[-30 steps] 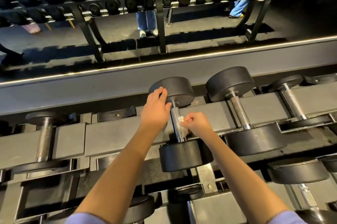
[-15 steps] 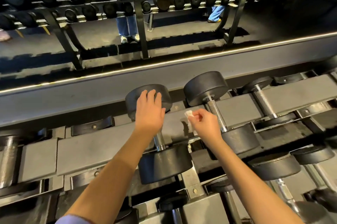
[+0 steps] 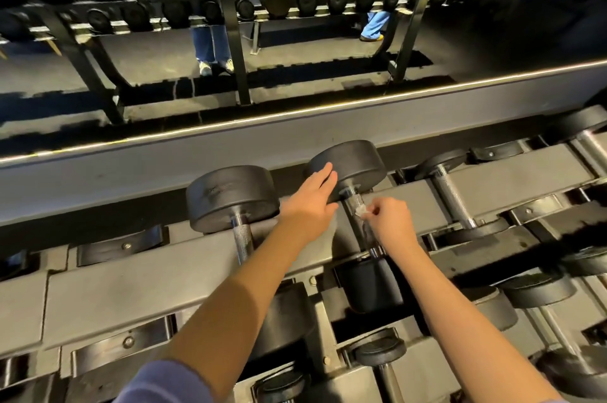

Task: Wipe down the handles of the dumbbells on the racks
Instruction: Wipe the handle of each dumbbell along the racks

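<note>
Black dumbbells lie across a grey rack [image 3: 170, 274] in front of me. My left hand [image 3: 312, 202] rests with straight fingers on the far head of one dumbbell [image 3: 353, 164]. My right hand [image 3: 391, 222] pinches a small white wipe [image 3: 360, 210] and holds it against that dumbbell's knurled metal handle [image 3: 354, 205]. The lower handle is hidden behind my right hand. Just to the left lies another dumbbell [image 3: 230, 195], its handle [image 3: 243, 245] bare.
More dumbbells sit to the right [image 3: 450, 195] and on the lower tier [image 3: 538, 291]. A mirror behind the rack reflects a second dumbbell rack [image 3: 236, 41] and a person's legs in jeans [image 3: 210, 41].
Both hands have shifted one dumbbell to the right. The left hand left the first dumbbell's head and now lies on the neighbour's; the right hand brought the wipe onto the neighbour's handle.
</note>
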A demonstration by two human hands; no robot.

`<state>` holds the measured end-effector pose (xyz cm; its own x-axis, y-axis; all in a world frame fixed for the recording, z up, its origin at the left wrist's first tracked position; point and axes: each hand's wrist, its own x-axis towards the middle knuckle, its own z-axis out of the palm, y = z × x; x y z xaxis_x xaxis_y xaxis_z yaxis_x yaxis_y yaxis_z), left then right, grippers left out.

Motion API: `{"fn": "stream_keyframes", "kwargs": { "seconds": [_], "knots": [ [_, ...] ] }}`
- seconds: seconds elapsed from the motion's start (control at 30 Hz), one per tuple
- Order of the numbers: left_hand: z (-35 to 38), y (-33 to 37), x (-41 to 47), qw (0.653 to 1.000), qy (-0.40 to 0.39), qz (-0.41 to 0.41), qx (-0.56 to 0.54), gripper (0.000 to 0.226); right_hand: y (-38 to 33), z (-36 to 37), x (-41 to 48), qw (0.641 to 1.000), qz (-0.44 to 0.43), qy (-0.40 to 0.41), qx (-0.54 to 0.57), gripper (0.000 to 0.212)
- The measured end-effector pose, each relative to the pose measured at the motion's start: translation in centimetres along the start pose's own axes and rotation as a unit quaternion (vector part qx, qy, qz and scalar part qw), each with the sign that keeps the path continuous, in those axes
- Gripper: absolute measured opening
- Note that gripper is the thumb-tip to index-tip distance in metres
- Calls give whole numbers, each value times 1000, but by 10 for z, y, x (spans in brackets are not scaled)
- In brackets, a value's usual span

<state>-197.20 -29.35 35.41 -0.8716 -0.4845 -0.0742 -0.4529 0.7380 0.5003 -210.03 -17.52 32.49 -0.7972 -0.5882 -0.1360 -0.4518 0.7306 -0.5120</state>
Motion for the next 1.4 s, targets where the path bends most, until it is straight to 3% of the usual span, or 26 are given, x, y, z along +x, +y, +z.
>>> {"fn": "stream_keyframes", "kwargs": {
  "seconds": [0.33,0.5,0.63,0.77,0.9,1.07,1.23,1.4],
  "knots": [
    [1,6,-5,998,53,3,16,59,-15,1,25,982,4,25,186,23],
    [4,7,-4,998,55,-9,-2,59,-2,-16,21,996,9,-75,43,15],
    [6,10,-3,998,59,-20,0,59,20,-21,3,983,8,-157,-93,35],
    [8,11,-4,997,71,-22,6,59,20,-24,-3,982,-2,-167,-85,33],
    [10,10,-4,996,84,-17,1,59,8,-17,6,997,10,-78,23,23],
    [10,9,-4,996,83,-13,-6,58,-13,-9,29,990,1,-12,141,24],
    [14,3,-4,996,89,2,-16,56,-12,-7,31,993,10,-17,118,19],
    [13,1,0,997,70,-8,-42,56,7,-16,7,995,35,-95,-9,14]
  ]
}}
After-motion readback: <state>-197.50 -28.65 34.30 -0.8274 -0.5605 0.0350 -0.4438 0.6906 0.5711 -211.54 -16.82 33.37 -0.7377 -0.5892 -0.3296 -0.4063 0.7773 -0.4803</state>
